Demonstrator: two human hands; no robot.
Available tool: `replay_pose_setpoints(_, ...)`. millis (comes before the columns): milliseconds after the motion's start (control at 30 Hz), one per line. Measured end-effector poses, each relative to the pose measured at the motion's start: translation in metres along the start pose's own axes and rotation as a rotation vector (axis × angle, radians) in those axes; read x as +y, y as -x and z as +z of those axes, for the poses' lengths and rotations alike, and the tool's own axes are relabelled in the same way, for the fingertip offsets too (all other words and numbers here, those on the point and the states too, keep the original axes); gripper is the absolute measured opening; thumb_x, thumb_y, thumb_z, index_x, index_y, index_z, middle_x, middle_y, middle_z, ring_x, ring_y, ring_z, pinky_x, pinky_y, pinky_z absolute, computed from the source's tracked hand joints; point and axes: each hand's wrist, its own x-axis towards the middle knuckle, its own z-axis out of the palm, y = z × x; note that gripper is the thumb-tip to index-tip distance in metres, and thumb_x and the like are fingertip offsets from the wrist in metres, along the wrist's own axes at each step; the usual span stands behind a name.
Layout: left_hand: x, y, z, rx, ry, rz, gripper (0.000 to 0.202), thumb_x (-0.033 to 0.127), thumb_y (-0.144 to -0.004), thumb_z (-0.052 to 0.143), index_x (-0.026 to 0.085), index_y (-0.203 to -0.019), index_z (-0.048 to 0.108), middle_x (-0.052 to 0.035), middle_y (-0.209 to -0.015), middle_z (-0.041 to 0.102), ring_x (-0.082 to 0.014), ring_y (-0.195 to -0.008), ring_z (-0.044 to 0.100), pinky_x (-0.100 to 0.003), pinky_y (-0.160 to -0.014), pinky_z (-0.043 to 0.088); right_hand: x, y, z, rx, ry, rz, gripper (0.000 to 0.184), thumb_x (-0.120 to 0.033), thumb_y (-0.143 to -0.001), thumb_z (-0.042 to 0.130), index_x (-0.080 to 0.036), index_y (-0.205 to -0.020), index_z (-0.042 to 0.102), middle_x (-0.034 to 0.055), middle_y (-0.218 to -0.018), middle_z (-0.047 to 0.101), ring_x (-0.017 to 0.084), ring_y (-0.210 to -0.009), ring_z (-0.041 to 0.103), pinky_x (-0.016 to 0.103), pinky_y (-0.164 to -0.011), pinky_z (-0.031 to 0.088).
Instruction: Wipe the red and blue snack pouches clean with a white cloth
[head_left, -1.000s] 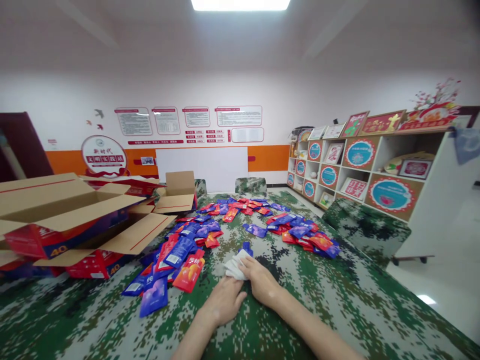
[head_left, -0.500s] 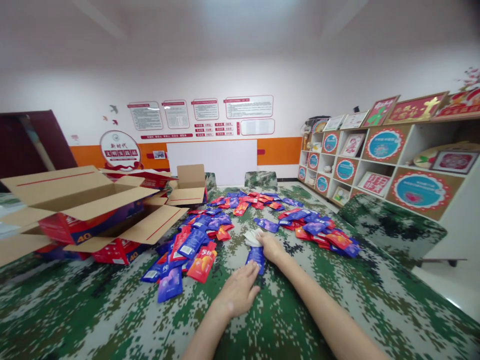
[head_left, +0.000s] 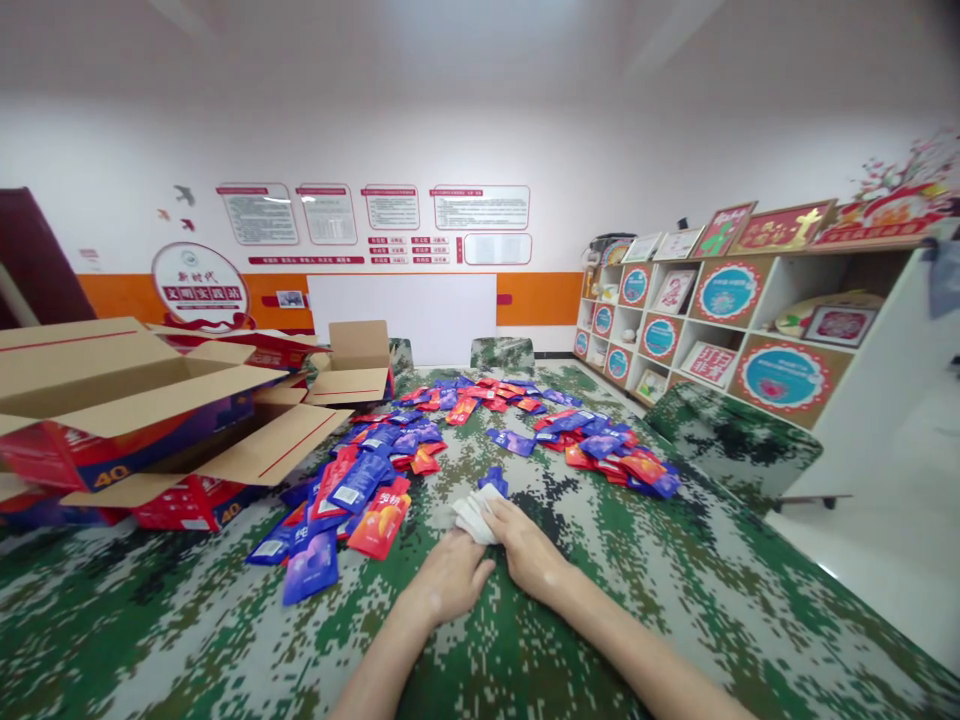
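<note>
A folded white wipe (head_left: 477, 512) is gripped in my right hand (head_left: 525, 545), its fingers closed on it. It lies across a blue pouch, whose top end (head_left: 493, 482) shows beyond the wipe. My left hand (head_left: 452, 575) is palm down at the pouch's near end and holds it against the table. The wipe hides its fingertips; its thumb points right. Left of my hands is a heap of blue and red pouches (head_left: 360, 482), and another pouch heap (head_left: 609, 446) lies to the right. A single blue pouch (head_left: 511, 441) lies farther back.
Open cardboard cartons (head_left: 172, 400) crowd the left side of the camouflage-covered table (head_left: 592, 640). More pouches (head_left: 491, 397) stretch across the back. A small open box (head_left: 352, 365) stands behind the left heap. Camouflage-covered chairs (head_left: 735, 445) and a display shelf (head_left: 690, 320) are on the right.
My right hand has drawn the wipe toward me along the pouch, from its far end down to my left fingers. The view has turned slightly right.
</note>
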Motion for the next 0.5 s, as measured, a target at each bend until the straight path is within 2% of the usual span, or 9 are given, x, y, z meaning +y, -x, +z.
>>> replay_pose_setpoints(100, 0.000, -0.001, 0.000, 0.000, 0.000, 0.004, 0.037, 0.033, -0.089, 0.042, 0.022, -0.124, 0.047, -0.0069, -0.125, 0.052, -0.0240, -0.117, 0.045, -0.039, -0.102, 0.032, 0.011, -0.005, 0.006, -0.057, 0.046, 0.026, 0.070, -0.002, -0.067, 0.043, -0.012, -0.136, 0.037, 0.0132, -0.140, 0.038, 0.021, -0.132, 0.026, 0.041, -0.111, 0.020)
replay_pose_setpoints(200, -0.004, -0.003, 0.001, -0.008, 0.007, -0.006, 0.046, 0.034, -0.090, 0.041, 0.023, -0.134, 0.037, -0.0061, -0.135, 0.043, -0.0233, -0.123, 0.039, -0.039, -0.104, 0.029, 0.031, -0.020, 0.006, -0.098, 0.088, 0.044, 0.066, -0.002, -0.067, 0.044, -0.010, -0.133, 0.041, 0.0130, -0.140, 0.038, 0.021, -0.132, 0.026, 0.036, -0.111, 0.020)
replay_pose_setpoints(367, -0.011, -0.003, 0.008, -0.047, 0.029, -0.005, 0.055, 0.035, -0.090, 0.040, 0.026, -0.141, 0.023, -0.0033, -0.146, 0.027, -0.0217, -0.133, 0.025, -0.038, -0.108, 0.023, 0.066, -0.053, 0.005, -0.074, 0.150, 0.235, 0.057, -0.002, -0.072, 0.042, -0.014, -0.127, 0.048, 0.0121, -0.135, 0.045, 0.021, -0.126, 0.036, 0.034, -0.105, 0.028)
replay_pose_setpoints(500, -0.010, -0.002, 0.008, -0.047, 0.034, -0.026, 0.055, 0.033, -0.090, 0.041, 0.026, -0.141, 0.024, -0.0034, -0.145, 0.029, -0.0209, -0.133, 0.024, -0.038, -0.109, 0.021, 0.080, -0.065, 0.003, -0.069, 0.151, 0.260, 0.053, -0.001, -0.075, 0.040, -0.016, -0.125, 0.052, 0.0108, -0.131, 0.050, 0.021, -0.121, 0.042, 0.033, -0.102, 0.031)
